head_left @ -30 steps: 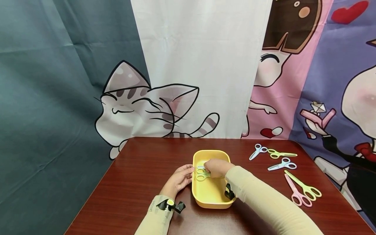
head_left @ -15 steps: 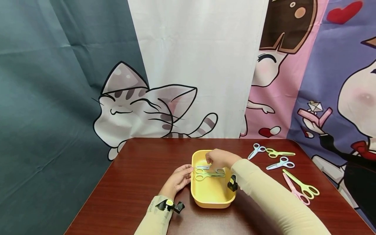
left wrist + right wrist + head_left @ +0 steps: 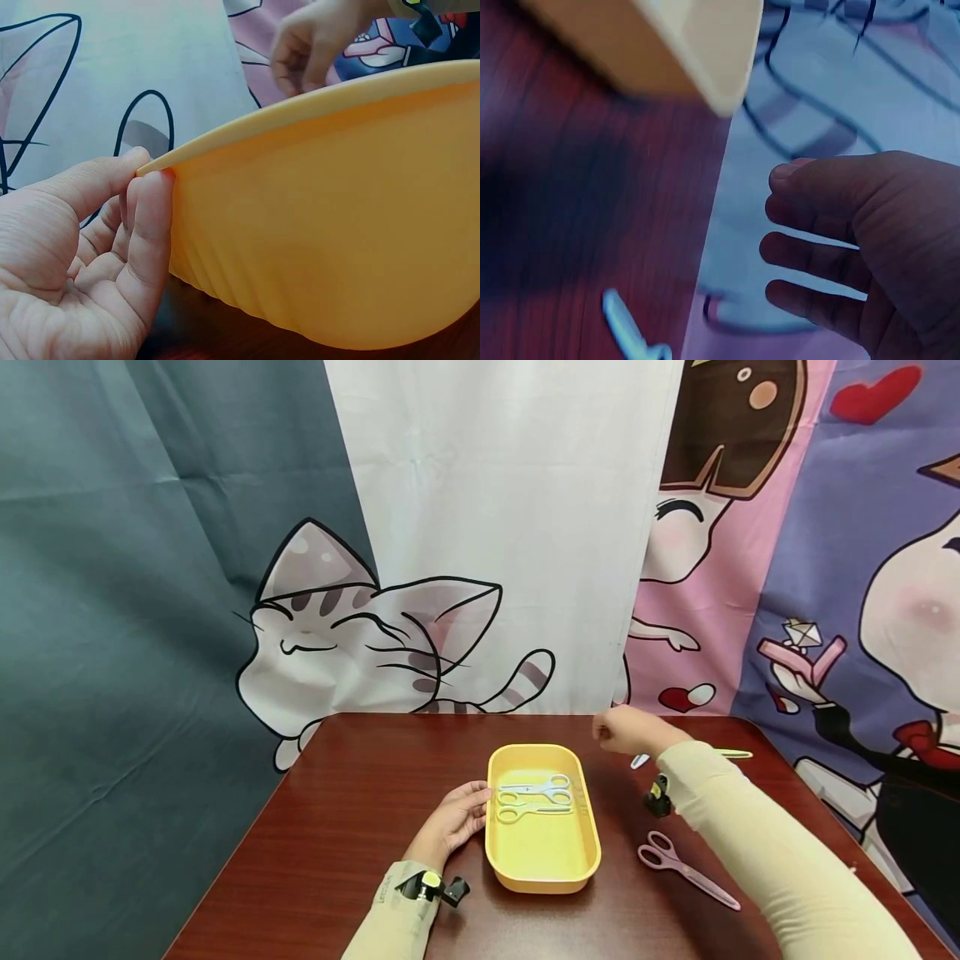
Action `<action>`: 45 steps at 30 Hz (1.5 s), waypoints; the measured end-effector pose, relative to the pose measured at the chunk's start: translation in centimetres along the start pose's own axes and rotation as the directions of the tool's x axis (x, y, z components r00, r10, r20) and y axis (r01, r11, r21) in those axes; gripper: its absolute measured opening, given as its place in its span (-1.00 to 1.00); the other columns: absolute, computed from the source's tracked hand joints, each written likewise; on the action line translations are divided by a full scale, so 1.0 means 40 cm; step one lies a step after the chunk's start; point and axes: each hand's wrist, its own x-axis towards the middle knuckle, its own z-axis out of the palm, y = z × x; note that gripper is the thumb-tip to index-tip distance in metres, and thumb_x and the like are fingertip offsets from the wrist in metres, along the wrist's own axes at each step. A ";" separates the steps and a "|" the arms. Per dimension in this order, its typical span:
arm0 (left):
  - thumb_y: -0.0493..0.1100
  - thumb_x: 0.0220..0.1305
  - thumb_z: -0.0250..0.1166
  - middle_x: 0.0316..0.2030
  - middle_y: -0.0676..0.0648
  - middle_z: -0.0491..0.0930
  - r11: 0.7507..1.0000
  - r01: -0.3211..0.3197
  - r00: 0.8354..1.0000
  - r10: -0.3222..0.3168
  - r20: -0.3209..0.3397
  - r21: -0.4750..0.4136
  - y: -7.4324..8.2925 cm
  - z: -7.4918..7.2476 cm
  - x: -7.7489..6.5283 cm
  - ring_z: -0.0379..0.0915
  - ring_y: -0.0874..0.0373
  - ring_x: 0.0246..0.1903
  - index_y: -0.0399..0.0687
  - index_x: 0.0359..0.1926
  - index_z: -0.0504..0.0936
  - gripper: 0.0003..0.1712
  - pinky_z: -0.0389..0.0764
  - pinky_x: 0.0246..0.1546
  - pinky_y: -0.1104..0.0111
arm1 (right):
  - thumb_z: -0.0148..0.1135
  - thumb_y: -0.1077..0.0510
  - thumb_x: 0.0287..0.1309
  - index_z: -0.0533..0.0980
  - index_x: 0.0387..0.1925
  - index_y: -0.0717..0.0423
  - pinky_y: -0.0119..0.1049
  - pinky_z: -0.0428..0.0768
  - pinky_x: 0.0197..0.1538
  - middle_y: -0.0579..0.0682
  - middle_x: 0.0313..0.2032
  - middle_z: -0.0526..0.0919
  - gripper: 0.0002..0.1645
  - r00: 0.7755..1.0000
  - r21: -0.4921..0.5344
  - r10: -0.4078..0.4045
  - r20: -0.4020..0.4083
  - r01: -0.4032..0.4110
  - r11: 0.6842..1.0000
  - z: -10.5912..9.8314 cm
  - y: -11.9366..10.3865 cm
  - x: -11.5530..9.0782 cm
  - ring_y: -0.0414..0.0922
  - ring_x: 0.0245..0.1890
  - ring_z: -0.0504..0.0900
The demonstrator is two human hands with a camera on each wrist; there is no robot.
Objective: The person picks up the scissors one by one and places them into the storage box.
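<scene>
A yellow plastic tub (image 3: 543, 864) stands on the table, its left rim pinched between the thumb and fingers of my left hand (image 3: 453, 818); the left wrist view shows thumb and forefinger at the rim of the tub (image 3: 322, 217). Inside lie light blue scissors (image 3: 534, 789) and yellow-green scissors (image 3: 534, 811), side by side with blades pointing opposite ways. Up in the air beyond the tub's far right corner is my right hand (image 3: 630, 731). Its fingers are loosely bent and hold nothing in the right wrist view. Light blue scissors (image 3: 626, 330) show partly below it there.
Pink scissors (image 3: 686, 868) lie on the table right of the tub. Farther back, my right sleeve (image 3: 742, 810) covers most of the other scissors; a blue blade tip (image 3: 640, 761) and a yellow-green blade (image 3: 735, 753) stick out. A cartoon-printed curtain (image 3: 450, 527) hangs behind the table.
My right hand has let go of the blue scissors in the tub, lifted out and moved right. Its arm has uncovered the pink scissors and now hides others. The left hand stays at the rim.
</scene>
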 end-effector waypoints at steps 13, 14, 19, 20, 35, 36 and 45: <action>-0.36 0.49 0.12 -0.37 0.04 0.63 1.000 0.000 1.000 0.000 0.016 -0.016 0.001 -0.005 -0.002 0.57 0.34 -0.47 -0.15 -0.09 0.43 -0.93 0.66 -0.43 0.52 | 0.31 0.44 -0.06 0.58 -0.51 0.05 -0.25 0.54 -0.43 -0.16 -0.54 0.57 -0.78 0.999 -0.048 0.035 -0.031 -0.037 0.998 0.029 0.194 -0.197 -0.26 -0.54 0.46; -0.36 0.49 0.12 -0.37 0.04 0.63 1.000 0.001 1.000 -0.001 0.012 -0.013 0.001 -0.006 -0.001 0.57 0.34 -0.47 -0.15 -0.09 0.43 -0.92 0.66 -0.43 0.52 | 0.31 0.44 -0.06 0.58 -0.51 0.07 -0.26 0.53 -0.44 -0.17 -0.55 0.56 -0.79 0.999 -0.049 0.040 -0.023 -0.041 0.998 0.038 0.206 -0.212 -0.26 -0.54 0.45; -0.37 0.48 0.14 -0.38 0.03 0.62 1.000 -0.004 1.000 0.004 0.002 0.009 -0.002 -0.007 0.002 0.55 0.34 -0.49 -0.16 -0.10 0.44 -0.92 0.64 -0.44 0.54 | 0.30 0.47 -0.16 0.58 -0.52 0.11 -0.28 0.48 -0.46 -0.18 -0.57 0.52 -0.78 0.995 -0.063 0.093 0.019 -0.092 0.994 0.080 0.261 -0.281 -0.25 -0.54 0.42; -0.37 0.48 0.14 -0.38 0.03 0.61 1.000 -0.006 1.000 0.006 0.001 0.014 -0.002 -0.006 0.002 0.54 0.35 -0.49 -0.16 -0.10 0.44 -0.92 0.63 -0.44 0.54 | 0.29 0.48 -0.17 0.57 -0.52 0.10 -0.27 0.47 -0.46 -0.18 -0.58 0.50 -0.77 0.993 -0.064 0.113 0.028 -0.112 0.992 0.088 0.269 -0.292 -0.24 -0.54 0.41; -0.37 0.49 0.13 -0.38 0.03 0.61 1.000 -0.001 1.000 0.001 0.002 0.014 -0.008 -0.010 0.000 0.55 0.34 -0.49 -0.16 -0.10 0.43 -0.93 0.63 -0.45 0.54 | 0.28 0.51 -0.18 0.60 -0.51 -0.09 -0.25 0.43 -0.45 -0.17 -0.53 0.52 -0.61 0.969 -0.109 0.244 0.030 -0.239 0.965 0.134 0.271 -0.356 -0.20 -0.51 0.39; -0.37 0.49 0.12 -0.38 0.03 0.61 1.000 -0.002 1.000 0.002 0.004 0.016 -0.008 -0.010 0.000 0.54 0.35 -0.49 -0.16 -0.10 0.43 -0.93 0.63 -0.45 0.54 | 0.30 0.51 -0.19 0.60 -0.51 -0.09 -0.25 0.43 -0.45 -0.18 -0.52 0.51 -0.61 0.970 -0.123 0.242 0.024 -0.237 0.964 0.136 0.272 -0.357 -0.20 -0.51 0.39; -0.38 0.49 0.11 -0.38 0.02 0.62 1.000 -0.010 1.000 0.010 -0.007 0.012 -0.002 -0.003 0.007 0.55 0.33 -0.49 -0.12 -0.13 0.46 -0.92 0.65 -0.45 0.53 | 0.39 0.45 -0.15 0.49 -0.54 -0.09 -0.18 0.49 -0.46 -0.14 -0.51 0.46 -0.62 0.988 -0.263 0.129 -0.082 -0.146 0.954 0.160 0.313 -0.342 -0.09 -0.47 0.46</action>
